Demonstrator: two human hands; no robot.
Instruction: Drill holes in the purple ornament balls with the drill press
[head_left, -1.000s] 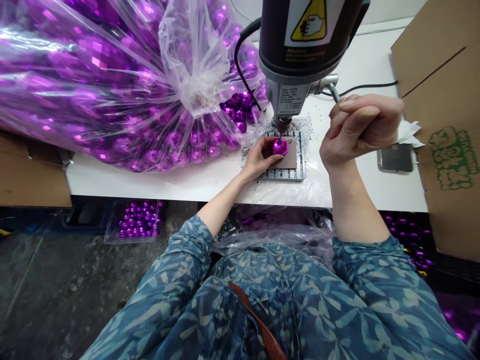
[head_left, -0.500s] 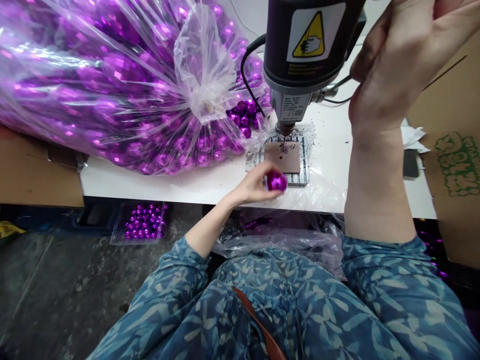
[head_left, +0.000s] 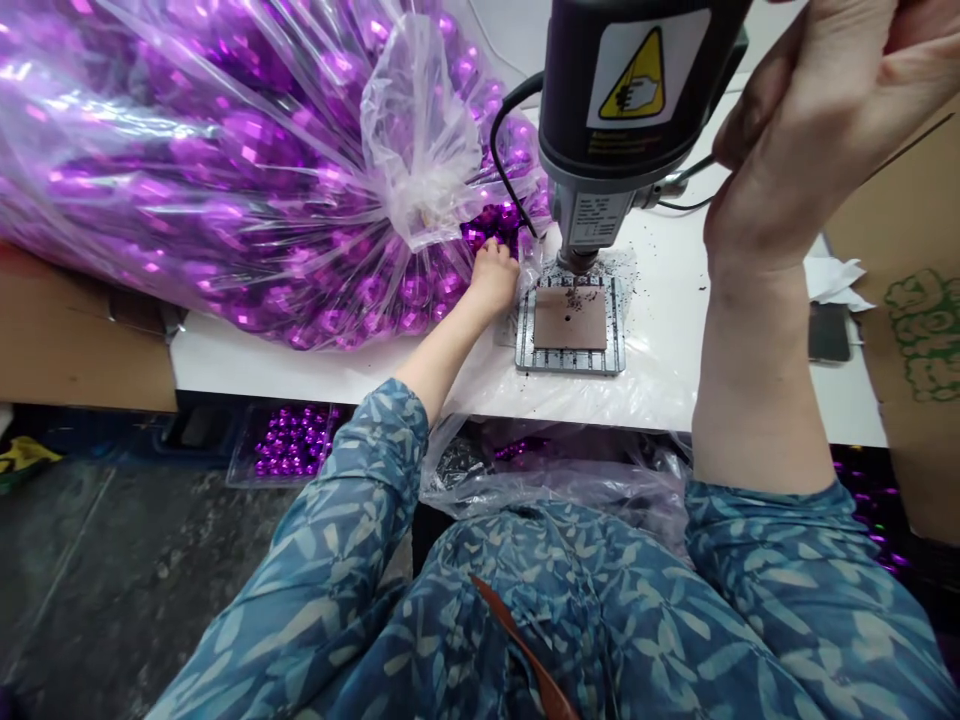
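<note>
My left hand (head_left: 493,272) reaches into a small heap of loose purple faceted balls (head_left: 491,222) at the mouth of a big clear bag of purple balls (head_left: 225,150). Its fingertips are hidden among them, so I cannot tell whether it holds one. My right hand (head_left: 810,130) is raised high at the right, closed around the feed lever (head_left: 686,177) of a bench drill press (head_left: 630,90). The drill bit stands lifted above a brown board (head_left: 570,318) on the slotted metal base plate (head_left: 525,335). Nothing lies on the board except dark chips.
A white table (head_left: 337,365) carries the drill. A phone (head_left: 829,330) and crumpled tissue (head_left: 836,280) lie right of it, beside a cardboard box (head_left: 919,330). A clear tray of purple balls (head_left: 292,440) sits on the floor. A plastic bag (head_left: 555,470) hangs at my lap.
My right hand lifted the lever, raising the drill off the ball. My left hand took the ball off the board toward my lap, then moved back up to the loose balls.
</note>
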